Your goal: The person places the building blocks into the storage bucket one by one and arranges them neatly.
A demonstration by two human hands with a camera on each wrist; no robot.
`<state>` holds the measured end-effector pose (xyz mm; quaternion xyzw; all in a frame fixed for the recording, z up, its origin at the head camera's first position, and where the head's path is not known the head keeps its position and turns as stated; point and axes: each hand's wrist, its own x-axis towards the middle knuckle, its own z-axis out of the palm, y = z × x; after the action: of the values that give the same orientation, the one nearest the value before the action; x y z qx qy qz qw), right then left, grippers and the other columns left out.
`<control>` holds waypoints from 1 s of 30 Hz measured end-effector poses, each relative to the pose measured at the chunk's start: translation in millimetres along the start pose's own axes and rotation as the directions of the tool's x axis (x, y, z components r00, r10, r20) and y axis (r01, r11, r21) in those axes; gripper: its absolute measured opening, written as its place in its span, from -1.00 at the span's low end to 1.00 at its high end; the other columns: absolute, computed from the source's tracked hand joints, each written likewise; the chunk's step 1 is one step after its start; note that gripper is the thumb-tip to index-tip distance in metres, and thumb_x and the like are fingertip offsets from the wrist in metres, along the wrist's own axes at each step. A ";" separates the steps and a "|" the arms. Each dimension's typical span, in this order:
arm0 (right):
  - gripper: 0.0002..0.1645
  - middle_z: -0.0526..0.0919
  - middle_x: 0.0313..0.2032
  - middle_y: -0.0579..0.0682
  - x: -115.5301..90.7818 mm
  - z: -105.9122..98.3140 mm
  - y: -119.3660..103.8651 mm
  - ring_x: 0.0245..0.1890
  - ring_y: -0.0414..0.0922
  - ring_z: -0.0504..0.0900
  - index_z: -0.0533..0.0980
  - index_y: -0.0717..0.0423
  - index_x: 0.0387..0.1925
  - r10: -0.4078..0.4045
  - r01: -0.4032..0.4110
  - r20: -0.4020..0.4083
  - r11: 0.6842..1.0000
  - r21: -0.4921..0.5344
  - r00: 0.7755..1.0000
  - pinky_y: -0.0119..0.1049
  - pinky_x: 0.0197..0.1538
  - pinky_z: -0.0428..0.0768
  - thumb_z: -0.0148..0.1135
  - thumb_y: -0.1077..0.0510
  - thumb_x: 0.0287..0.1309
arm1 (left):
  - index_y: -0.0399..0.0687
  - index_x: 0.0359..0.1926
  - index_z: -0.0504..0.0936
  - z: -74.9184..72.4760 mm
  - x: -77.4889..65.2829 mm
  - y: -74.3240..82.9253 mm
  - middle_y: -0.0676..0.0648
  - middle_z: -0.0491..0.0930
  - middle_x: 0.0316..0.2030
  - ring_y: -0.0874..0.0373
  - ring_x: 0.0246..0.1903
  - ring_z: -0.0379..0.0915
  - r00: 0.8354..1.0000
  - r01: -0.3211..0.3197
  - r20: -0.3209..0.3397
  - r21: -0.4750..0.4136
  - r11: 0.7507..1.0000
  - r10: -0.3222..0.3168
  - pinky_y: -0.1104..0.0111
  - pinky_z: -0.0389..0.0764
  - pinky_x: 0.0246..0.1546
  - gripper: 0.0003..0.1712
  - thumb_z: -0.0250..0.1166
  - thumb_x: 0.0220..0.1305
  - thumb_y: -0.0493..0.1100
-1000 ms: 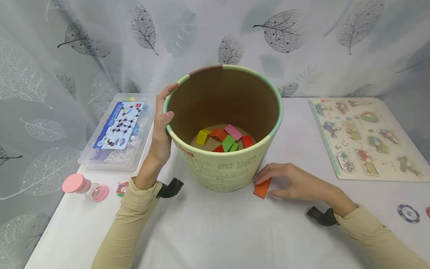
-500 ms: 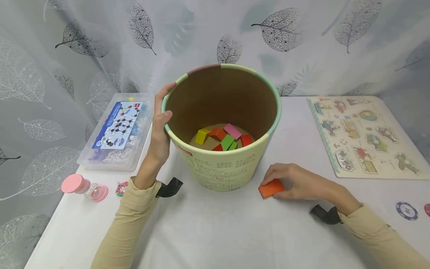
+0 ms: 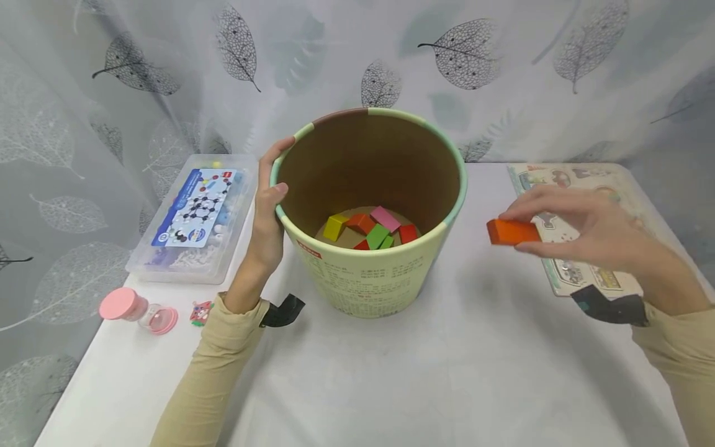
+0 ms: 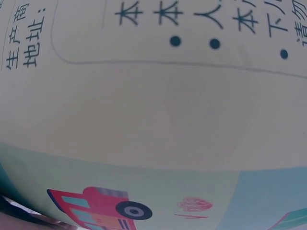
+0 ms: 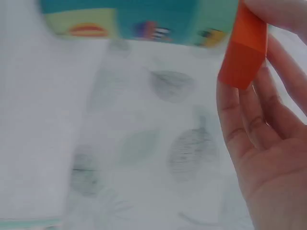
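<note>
Orange block (image 3: 512,231) pinched in right grip (image 3: 581,226) beside bucket (image 3: 368,279); left grip (image 3: 267,211) clasps its rim.

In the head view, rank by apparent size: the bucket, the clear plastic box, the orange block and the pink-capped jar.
Largest to smallest:
1. bucket
2. clear plastic box
3. pink-capped jar and orange block look about alike; the block is held off the table, nearer the camera, so unranked.

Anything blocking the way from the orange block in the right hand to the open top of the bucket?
Nothing visible does. The right hand pinches the orange block in the air, right of the bucket; only bare table lies between. The left hand grips the far-side rim.
</note>
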<state>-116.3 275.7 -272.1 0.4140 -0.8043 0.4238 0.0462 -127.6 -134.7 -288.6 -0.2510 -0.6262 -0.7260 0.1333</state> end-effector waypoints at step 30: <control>-0.47 0.68 -0.19 -0.04 137.7 30.1 -59.7 -0.20 -0.16 0.54 0.65 0.31 -0.11 -0.190 0.193 -0.065 0.980 0.054 0.980 -0.47 -0.13 0.48 0.41 0.60 -0.25 | 0.09 0.42 0.16 -2.0 -0.5 0.4 -0.24 0.23 0.34 -0.28 0.27 0.16 0.999 0.024 -0.024 0.039 0.999 -0.023 -0.07 0.23 0.27 -0.27 -0.13 0.20 0.08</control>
<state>-155.7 149.9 -194.4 0.4778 -0.7458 0.4536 0.0985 -127.4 -136.8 -288.6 -0.2325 -0.6415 -0.7181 0.1370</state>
